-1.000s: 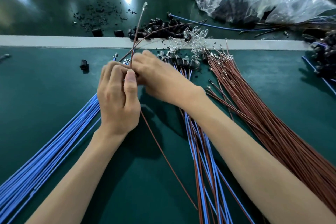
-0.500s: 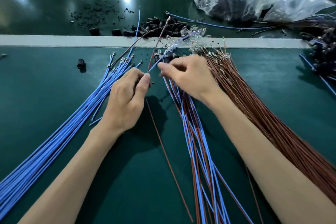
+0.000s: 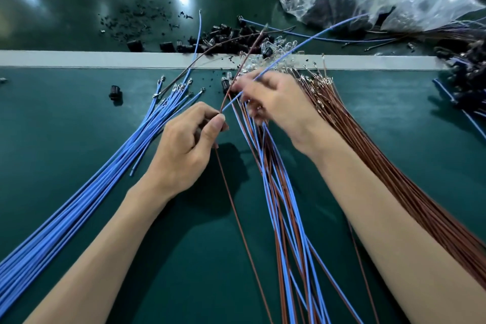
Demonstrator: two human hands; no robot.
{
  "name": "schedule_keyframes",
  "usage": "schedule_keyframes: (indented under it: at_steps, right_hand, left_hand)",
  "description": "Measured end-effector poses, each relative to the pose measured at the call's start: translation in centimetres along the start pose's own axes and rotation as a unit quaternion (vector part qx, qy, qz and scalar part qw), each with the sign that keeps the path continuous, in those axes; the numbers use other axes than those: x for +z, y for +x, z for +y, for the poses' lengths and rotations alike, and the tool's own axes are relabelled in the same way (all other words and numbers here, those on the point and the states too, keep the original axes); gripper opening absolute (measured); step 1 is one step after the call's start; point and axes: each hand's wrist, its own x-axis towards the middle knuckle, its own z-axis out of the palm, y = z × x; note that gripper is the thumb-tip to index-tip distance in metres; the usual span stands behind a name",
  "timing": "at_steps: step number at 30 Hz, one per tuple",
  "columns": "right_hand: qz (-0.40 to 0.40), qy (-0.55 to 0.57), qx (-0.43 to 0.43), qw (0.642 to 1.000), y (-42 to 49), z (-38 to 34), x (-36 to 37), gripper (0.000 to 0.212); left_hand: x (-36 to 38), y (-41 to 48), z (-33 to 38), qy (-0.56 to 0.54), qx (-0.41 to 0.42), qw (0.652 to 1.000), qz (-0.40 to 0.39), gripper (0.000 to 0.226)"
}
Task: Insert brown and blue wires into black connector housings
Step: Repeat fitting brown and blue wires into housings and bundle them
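Left grip (image 3: 189, 144) pinches a thin brown wire (image 3: 237, 218) and a smooth blue wire (image 3: 232, 102) between thumb and forefinger, while the blurred right grip (image 3: 276, 105) pinches the same blue wire just beyond. Glossy black connector housings (image 3: 228, 37) lie heaped at the far middle of the matte green worktop (image 3: 52, 139), with a fanned blue bundle (image 3: 92, 192) left and a brown bundle (image 3: 394, 166) right.
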Motion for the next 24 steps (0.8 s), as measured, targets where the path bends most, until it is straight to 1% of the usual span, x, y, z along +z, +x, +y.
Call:
schedule_keyframes:
  at_steps: [1,2,4,6,7,9,13,16,21,24]
  right_hand:
    - [-0.041,-0.045,-0.005,0.998,-0.2,0.2,0.5,0.019]
    - [-0.056,-0.07,-0.011,0.996,-0.3,0.3,0.9,0.02]
    - [-0.029,-0.059,-0.019,0.998,-0.1,0.1,0.9,0.024]
    - [0.017,0.008,-0.038,0.999,0.2,-0.6,0.0,0.025]
    - [0.025,0.036,-0.052,0.998,0.3,-0.9,-0.5,0.025]
    - [0.01,0.051,-0.074,0.996,0.4,-1.3,-1.1,0.024]
    - [-0.043,-0.007,-0.07,0.997,0.1,-1.1,-0.3,0.024]
    - [-0.046,-0.028,-0.078,0.996,0.2,-0.9,-0.1,0.024]
    - [-0.044,-0.018,-0.109,0.993,0.2,-0.9,-0.2,0.015]
    - [-0.068,-0.035,-0.11,0.991,0.0,-0.7,-0.1,0.015]
  left_hand:
    - [0.0,0.0,0.0,-0.005,-0.005,1.0,0.002,0.024]
    - [0.0,0.0,0.0,-0.006,-0.011,1.0,0.006,0.023]
    - [0.0,0.0,-0.1,-0.004,-0.021,1.0,0.013,0.021]
    - [0.0,0.0,-0.1,-0.014,-0.032,0.999,0.016,0.022]
    - [0.1,0.0,-0.2,-0.02,-0.036,0.999,0.016,0.021]
    - [0.2,0.1,-0.2,-0.024,-0.033,0.999,0.01,0.02]
    - [0.3,0.1,-0.3,-0.036,-0.027,0.999,0.002,0.018]
    - [0.3,0.1,-0.4,-0.034,-0.026,0.999,0.004,0.018]
    - [0.2,0.2,-0.5,-0.029,-0.028,0.999,0.004,0.019]
    - [0.2,0.2,-0.7,-0.034,-0.04,0.999,0.005,0.017]
